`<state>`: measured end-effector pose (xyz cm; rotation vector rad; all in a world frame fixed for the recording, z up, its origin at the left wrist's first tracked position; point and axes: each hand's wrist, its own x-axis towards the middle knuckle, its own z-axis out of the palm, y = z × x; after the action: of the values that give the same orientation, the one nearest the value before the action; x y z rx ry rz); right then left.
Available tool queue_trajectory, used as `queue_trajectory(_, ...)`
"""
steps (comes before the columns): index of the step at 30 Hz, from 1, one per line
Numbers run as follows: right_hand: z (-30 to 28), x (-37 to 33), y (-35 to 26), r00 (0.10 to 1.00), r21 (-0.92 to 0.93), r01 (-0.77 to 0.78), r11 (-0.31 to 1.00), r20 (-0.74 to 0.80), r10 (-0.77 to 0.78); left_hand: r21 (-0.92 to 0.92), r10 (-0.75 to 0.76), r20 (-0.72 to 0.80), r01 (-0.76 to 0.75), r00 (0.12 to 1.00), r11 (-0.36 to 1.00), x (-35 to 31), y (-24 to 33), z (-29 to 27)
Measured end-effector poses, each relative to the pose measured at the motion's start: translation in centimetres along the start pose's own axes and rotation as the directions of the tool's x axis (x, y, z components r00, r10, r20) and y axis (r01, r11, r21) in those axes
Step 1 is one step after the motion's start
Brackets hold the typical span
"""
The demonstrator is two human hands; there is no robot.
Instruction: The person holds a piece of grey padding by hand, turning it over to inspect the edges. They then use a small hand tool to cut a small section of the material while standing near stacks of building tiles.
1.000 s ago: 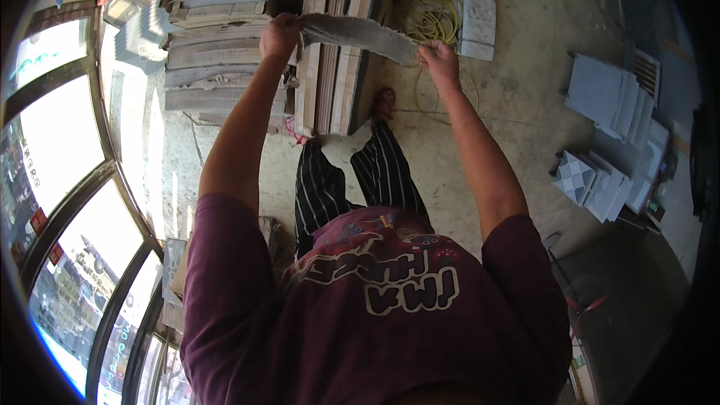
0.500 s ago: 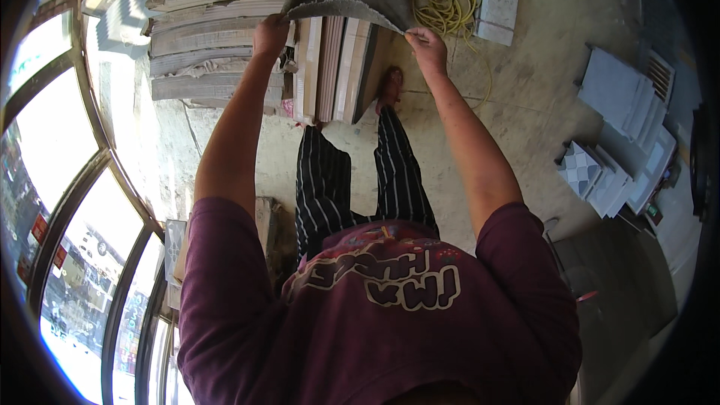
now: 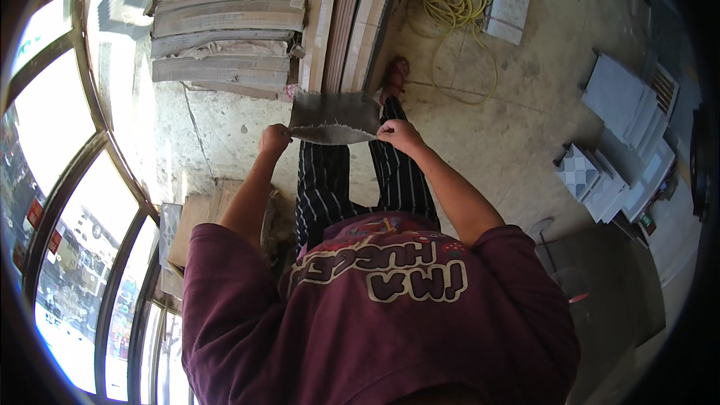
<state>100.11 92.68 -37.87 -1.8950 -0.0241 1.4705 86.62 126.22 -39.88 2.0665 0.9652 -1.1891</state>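
Note:
A grey cloth with a frayed near edge is stretched between my two hands, in front of my striped trousers. My left hand pinches its near left corner. At the near right corner, my right hand grips the cloth between thumb and fingers. The near edge sags a little in the middle, and the far part hangs down by the end of the upright boxed slabs. Whether the cloth touches those slabs I cannot tell.
Stacked flat cartons lie at the far left. A coiled yellow hose or cable rests on the floor beside a pale slab. Tile samples stand at the right. Boxes sit near the windows on my left.
Both hands have come down toward my body and closer together, bringing the cloth off the top of the boxed slabs to just before my legs.

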Motion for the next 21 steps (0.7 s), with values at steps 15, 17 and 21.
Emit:
queue_trajectory(15, -19.2, 6.6, -10.9, 0.791, 0.321, 0.332, 0.887, -0.608, -0.076, -0.010, 0.392, -0.669, -0.536, 0.631, 0.844, 8.6, 21.8, -17.5)
queue_trajectory(17, -20.4, 7.1, -11.5, 0.776, 0.346, 0.367, 0.863, -0.626, -0.079, -0.044, 0.397, -0.704, -0.594, 0.589, 0.803, 9.6, 23.4, -18.6)
queue_trajectory(21, -20.2, 8.2, -11.3, 0.788, 0.351, 0.331, 0.876, -0.614, -0.052, -0.069, 0.338, -0.706, -0.535, 0.623, 0.842, 10.6, 24.1, -18.3)
